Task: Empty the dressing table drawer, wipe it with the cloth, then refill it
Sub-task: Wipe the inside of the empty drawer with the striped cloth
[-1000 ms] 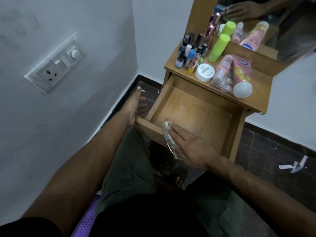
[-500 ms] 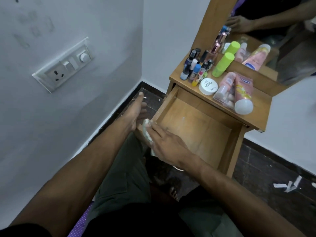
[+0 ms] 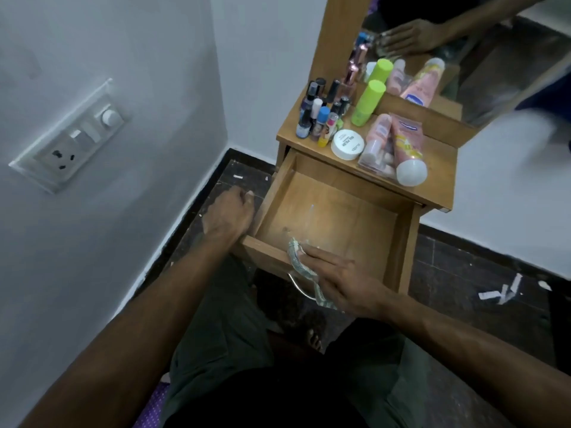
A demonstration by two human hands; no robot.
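Observation:
The wooden drawer (image 3: 401,242) of the dressing table stands pulled out, with nothing in it but pale smears on its bottom. My right hand (image 3: 343,276) lies flat on a pale patterned cloth (image 3: 298,261), pressing it over the drawer's front rim. My left hand (image 3: 230,214) rests against the outside of the drawer's left wall, fingers curled. On the tabletop (image 3: 438,177) stand several small nail polish bottles (image 3: 315,114), a white round jar (image 3: 347,145), a green bottle (image 3: 367,103) and pink tubes (image 3: 404,143).
A mirror (image 3: 463,57) rises behind the tabletop and reflects a hand. A white wall with a socket plate (image 3: 71,137) runs close on the left. The dark floor (image 3: 463,273) carries paper scraps (image 3: 500,291) on the right. My legs in green trousers are under the drawer.
My right hand slid the cloth along the front rim to the left corner, then back towards the middle. My left hand's fingers have curled by the drawer's left wall.

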